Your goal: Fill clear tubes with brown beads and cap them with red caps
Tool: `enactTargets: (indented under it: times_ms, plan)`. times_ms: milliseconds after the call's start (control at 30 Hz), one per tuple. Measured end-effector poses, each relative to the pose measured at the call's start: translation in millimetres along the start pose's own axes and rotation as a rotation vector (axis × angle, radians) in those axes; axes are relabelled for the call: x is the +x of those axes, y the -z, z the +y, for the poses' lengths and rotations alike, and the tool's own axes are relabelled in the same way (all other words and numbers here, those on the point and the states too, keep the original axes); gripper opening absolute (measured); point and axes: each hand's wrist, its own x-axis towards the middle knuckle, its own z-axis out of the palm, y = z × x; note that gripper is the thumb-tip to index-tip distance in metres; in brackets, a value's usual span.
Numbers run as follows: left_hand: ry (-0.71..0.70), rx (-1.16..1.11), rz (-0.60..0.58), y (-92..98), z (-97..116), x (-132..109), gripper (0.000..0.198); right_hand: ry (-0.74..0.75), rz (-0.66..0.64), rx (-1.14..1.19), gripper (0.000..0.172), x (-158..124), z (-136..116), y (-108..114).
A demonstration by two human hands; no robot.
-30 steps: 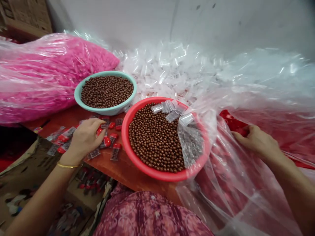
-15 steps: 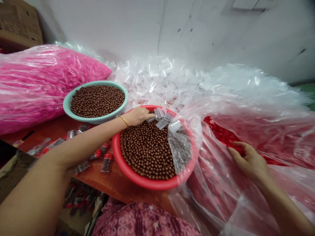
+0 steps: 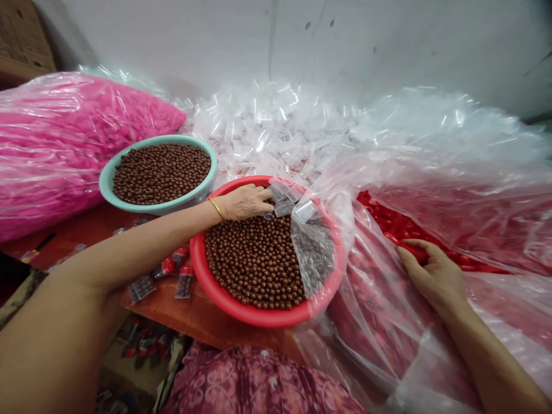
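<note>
Right hand (image 3: 437, 279): curled at the mouth of the clear plastic bag (image 3: 379, 322), a red piece (image 3: 414, 252) being pinched between thumb and forefinger
Filled containers (image 3: 184, 283): scattered on the reddish table (image 3: 202, 329) beside the red basin (image 3: 245, 313), partly hidden by the left forearm (image 3: 142, 244)
Red basin: filled with brown balls (image 3: 254, 270), its right side covered by a fold of the plastic
Red pieces (image 3: 390, 214): heaped inside the bag, seen through its opening just beyond the right hand
Left hand (image 3: 245, 203): stretched over the red basin, fingers bent and laid against the clear containers (image 3: 284, 207); whether one is pinched cannot be told
Clear containers: clustered on the brown balls near the far rim
Teal basin (image 3: 106, 178): also filled with brown balls, set farther back on the left
Pink bag (image 3: 77, 132): slumped behind the teal basin
Transparent heap (image 3: 267, 123): piled against the wall (image 3: 215, 40)
</note>
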Motion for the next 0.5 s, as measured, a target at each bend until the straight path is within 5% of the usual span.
enactTargets:
  times_ms: [233,333,500]
  plan:
    - [0.054,0.116,-0.255,25.4,28,-32,0.021,-0.060,-0.021,-0.045,0.024,-4,-12,2]
    - [0.120,0.045,-0.377,17.0,46,-27,0.019,-0.095,-0.042,-0.079,0.028,-4,-15,2]
    - [0.295,-0.285,-0.296,-9.1,71,-7,0.018,-0.044,0.024,0.000,0.024,-2,-5,0]
